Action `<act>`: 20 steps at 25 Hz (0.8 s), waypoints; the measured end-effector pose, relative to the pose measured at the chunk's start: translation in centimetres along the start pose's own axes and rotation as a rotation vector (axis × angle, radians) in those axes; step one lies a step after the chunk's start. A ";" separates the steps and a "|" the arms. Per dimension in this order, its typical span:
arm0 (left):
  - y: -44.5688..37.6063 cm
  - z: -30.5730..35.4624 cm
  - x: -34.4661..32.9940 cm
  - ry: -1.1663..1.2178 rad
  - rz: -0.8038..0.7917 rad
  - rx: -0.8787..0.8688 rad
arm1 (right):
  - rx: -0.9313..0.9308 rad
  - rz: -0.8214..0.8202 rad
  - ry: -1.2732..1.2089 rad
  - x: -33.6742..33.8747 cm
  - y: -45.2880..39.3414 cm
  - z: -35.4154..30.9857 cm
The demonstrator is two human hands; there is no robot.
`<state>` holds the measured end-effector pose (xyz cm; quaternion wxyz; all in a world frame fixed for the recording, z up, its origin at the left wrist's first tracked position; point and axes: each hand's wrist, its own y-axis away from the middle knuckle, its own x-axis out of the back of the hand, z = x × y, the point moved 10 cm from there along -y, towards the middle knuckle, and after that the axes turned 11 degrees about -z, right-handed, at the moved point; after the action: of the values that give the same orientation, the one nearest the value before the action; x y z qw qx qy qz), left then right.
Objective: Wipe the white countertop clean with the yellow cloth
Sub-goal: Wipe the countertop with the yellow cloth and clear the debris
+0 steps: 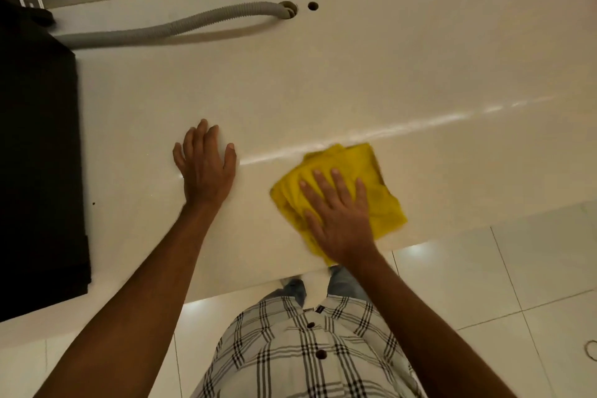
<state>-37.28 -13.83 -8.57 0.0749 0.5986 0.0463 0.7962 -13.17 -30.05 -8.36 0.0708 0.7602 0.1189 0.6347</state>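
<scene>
- Yellow cloth (361,184), folded and bunched, lies flat on the white counter (323,81) near its front edge, to the right of centre in my view from the head camera.
- My right hand (336,216) presses down on the cloth with its fingers (318,184) spread wide and flat; it pins the cloth, it does not pinch it.
- My left hand (205,165) rests palm-down on the bare counter just left of the cloth, apart from it, fingers open and holding nothing. I judge it is bracing me.
- A grey corrugated hose (168,26) runs along the back of the counter into a hole (287,8), with a smaller hole (313,5) beside it. A black appliance (35,155) sits at the far left.
- A bright streak of reflected light crosses the counter just behind the cloth. I cannot tell whether any dirt is left.
- To do this step well, I judge I should keep the palm flat and the pressure even, sweep in overlapping passes, and keep the cloth folded so it does not trail off the front edge.
- I should steer clear of the hose and the holes at the back.
</scene>
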 end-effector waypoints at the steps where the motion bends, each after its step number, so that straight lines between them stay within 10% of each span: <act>1: -0.1 0.0 0.1 -0.002 0.001 0.001 | -0.081 0.009 0.005 0.2 1.3 3.6; 9: 0.0 -0.1 -0.1 0.017 0.004 0.017 | -0.613 0.086 -0.150 6.8 -9.9 24.7; 17: 0.0 0.0 0.2 0.026 0.033 0.011 | 0.036 0.035 0.015 2.8 -12.4 -3.9; 20: 0.0 0.1 0.2 0.000 0.029 0.009 | 0.166 -0.044 0.021 1.0 -5.8 -2.0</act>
<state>-37.24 -13.77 -8.37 0.0604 0.5996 0.0411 0.7969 -15.53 -24.25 -8.54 0.0202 0.7540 0.1886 0.6290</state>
